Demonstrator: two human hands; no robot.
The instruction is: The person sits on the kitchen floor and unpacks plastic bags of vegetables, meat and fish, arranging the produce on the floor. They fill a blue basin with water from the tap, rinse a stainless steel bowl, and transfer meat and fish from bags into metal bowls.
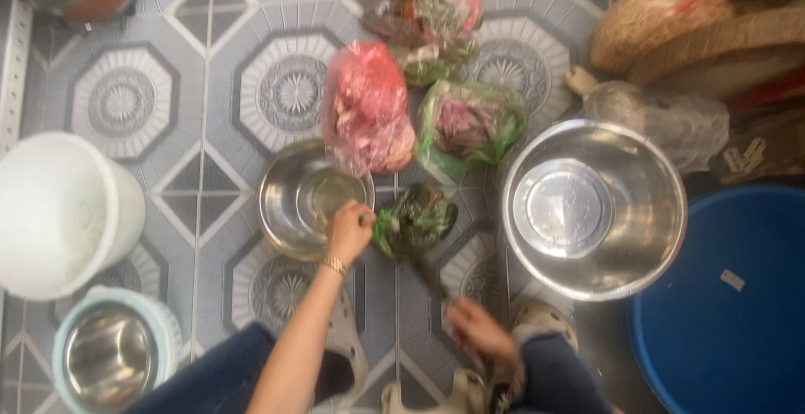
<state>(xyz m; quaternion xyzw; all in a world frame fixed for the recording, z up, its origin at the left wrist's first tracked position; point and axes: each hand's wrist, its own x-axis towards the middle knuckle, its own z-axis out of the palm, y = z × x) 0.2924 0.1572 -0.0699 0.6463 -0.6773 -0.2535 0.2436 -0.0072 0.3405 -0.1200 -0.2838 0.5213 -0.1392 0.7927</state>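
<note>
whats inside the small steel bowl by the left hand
The small steel bowl shows a shallow pool of clear liquid, nothing solid. The left hand covers its near rim, and the red bag overlaps its far edge, so those parts are hidden.

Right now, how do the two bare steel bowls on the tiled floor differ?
The small steel bowl sits left of centre, and the left hand reaches over its rim; the large steel bowl sits to the right, untouched by either hand. The small bowl looks to hold some clear liquid; the large one looks dry. Both are round, shiny and upright.
</note>
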